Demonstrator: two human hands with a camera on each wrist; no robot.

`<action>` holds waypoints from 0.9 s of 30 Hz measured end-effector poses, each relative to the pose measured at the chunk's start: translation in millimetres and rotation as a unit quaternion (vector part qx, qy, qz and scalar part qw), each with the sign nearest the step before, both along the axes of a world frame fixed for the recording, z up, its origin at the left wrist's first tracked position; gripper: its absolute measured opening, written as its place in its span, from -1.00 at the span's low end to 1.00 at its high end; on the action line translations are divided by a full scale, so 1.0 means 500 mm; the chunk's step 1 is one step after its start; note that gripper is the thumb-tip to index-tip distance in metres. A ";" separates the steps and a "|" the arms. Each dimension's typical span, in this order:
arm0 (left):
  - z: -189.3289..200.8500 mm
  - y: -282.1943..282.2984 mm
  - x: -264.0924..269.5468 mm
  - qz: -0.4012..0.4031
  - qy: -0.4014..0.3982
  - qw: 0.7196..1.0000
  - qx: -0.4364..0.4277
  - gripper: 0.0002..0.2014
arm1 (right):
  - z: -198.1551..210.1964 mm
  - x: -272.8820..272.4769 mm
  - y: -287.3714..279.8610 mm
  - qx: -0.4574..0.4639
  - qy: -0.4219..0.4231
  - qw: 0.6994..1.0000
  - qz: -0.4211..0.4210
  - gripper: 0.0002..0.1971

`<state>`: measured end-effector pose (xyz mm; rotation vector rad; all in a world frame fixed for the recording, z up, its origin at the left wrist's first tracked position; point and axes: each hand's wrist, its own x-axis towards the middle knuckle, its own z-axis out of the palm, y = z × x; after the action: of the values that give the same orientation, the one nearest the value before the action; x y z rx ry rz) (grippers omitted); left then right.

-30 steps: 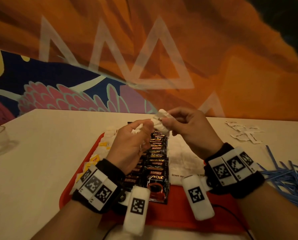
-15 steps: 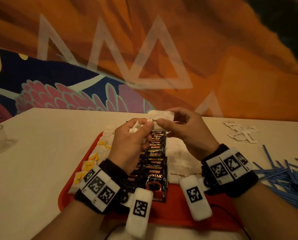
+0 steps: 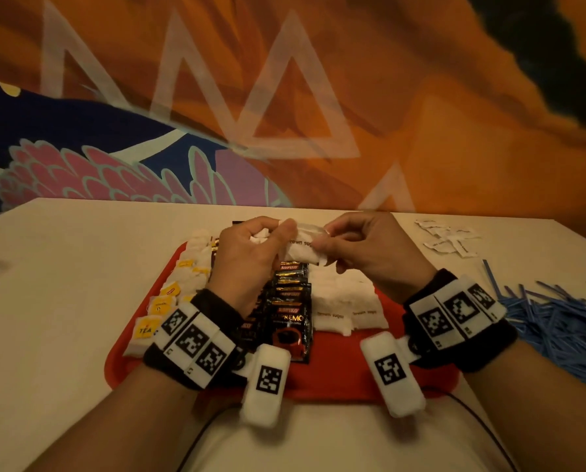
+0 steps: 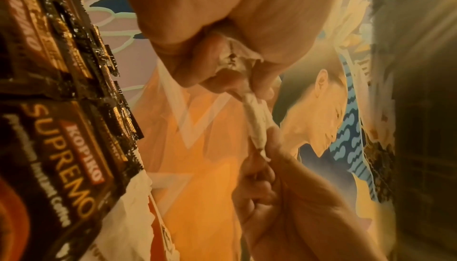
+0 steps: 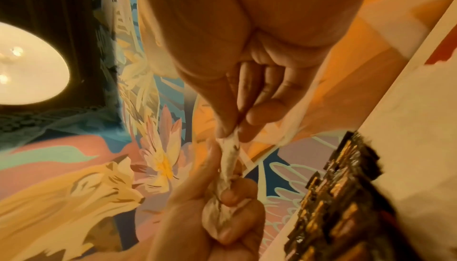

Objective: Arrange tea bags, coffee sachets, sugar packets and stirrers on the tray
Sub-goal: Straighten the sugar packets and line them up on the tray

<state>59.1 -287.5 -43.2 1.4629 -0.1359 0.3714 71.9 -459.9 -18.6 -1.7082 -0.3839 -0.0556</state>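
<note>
Head view: both hands raised over the red tray [image 3: 352, 376], centre frame. Left hand [image 3: 247, 257] has its fingers curled round a small bunch of white sugar packets [image 3: 260, 237]; thumb and forefinger also pinch one end of a single brown-sugar packet [image 3: 301, 248]. Right hand [image 3: 359, 248] pinches the other end of that packet between thumb and fingertips. Packet is stretched flat between the two grips, above the far end of the coffee row.

Left wrist view: packet [image 4: 257, 128] seen edge-on, thin and creased, bridging the two hands. Right wrist view shows the same, with the bunch [image 5: 222, 218] wadded in the left palm.

On the tray: tea bags [image 3: 155, 306] with yellow tags down the left side, black coffee sachets [image 3: 289, 301] overlapped down the middle, laid sugar packets [image 3: 346, 301] just right of them. Off the tray, right of frame: loose white packets [image 3: 448, 240] upper right, blue stirrers [image 3: 557, 318] heaped on the worktop [image 3: 63, 284], apparently none on the tray yet.

Handling, as judged: packet is light, limp paper with loose grains inside; it wrinkles and could tear at a seam if pulled hard. Best held by the sealed end edges, light pinch, then laid flat, overlapping the existing sugar row. Bunch in the left palm may slip as packets are peeled off.
</note>
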 end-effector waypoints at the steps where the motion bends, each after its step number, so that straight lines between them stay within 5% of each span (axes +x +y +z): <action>1: 0.000 -0.004 -0.003 0.003 0.001 1.000 0.009 -0.80 | 0.000 -0.007 -0.013 -0.020 0.009 1.000 -0.002 -0.88; 8: 0.006 -0.001 -0.006 -0.015 0.041 0.998 -0.033 -0.80 | -0.022 -0.030 -0.124 -0.187 0.168 0.968 0.000 -0.82; 13: 0.006 0.000 -0.006 -0.032 0.059 0.996 -0.055 -0.79 | -0.055 -0.026 -0.145 -0.225 0.244 0.943 -0.012 -0.84; 18: 0.003 0.004 -0.002 -0.043 0.064 0.995 -0.063 -0.79 | -0.076 -0.013 -0.134 -0.326 0.219 0.919 -0.025 -0.84; 24: 0.003 0.008 0.001 -0.056 0.070 0.994 -0.068 -0.79 | -0.067 -0.015 -0.119 -0.517 0.091 0.848 -0.074 -0.74; 27: 0.001 0.009 0.002 -0.066 0.074 0.993 -0.065 -0.80 | -0.059 -0.017 -0.121 -0.516 0.029 0.853 -0.074 -0.66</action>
<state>60.1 -282.9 -42.7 1.3387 -0.0868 0.1602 63.1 -520.2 -48.0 -2.8018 -0.2336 0.1140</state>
